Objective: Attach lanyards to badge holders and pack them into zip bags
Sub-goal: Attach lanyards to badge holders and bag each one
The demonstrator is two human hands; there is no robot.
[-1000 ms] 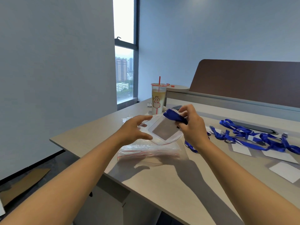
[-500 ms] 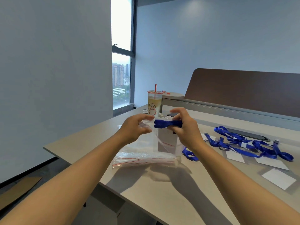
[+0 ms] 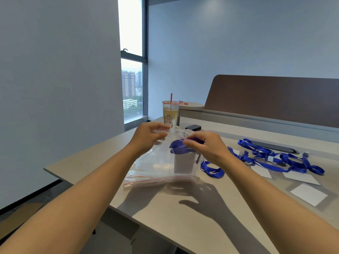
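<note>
Hands pinch the mouth of a clear plastic zip bag (image 3: 161,162) above the beige table (image 3: 183,208): your left hand (image 3: 146,138) grips one lip, your right hand (image 3: 207,147) the other, with a white badge holder (image 3: 184,163) and bunched blue lanyard (image 3: 177,147) upright inside.

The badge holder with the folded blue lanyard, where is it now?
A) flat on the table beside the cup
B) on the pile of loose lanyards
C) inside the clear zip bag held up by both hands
C: the badge holder shows through the clear zip bag, whose top the left hand and right hand pinch.
</note>
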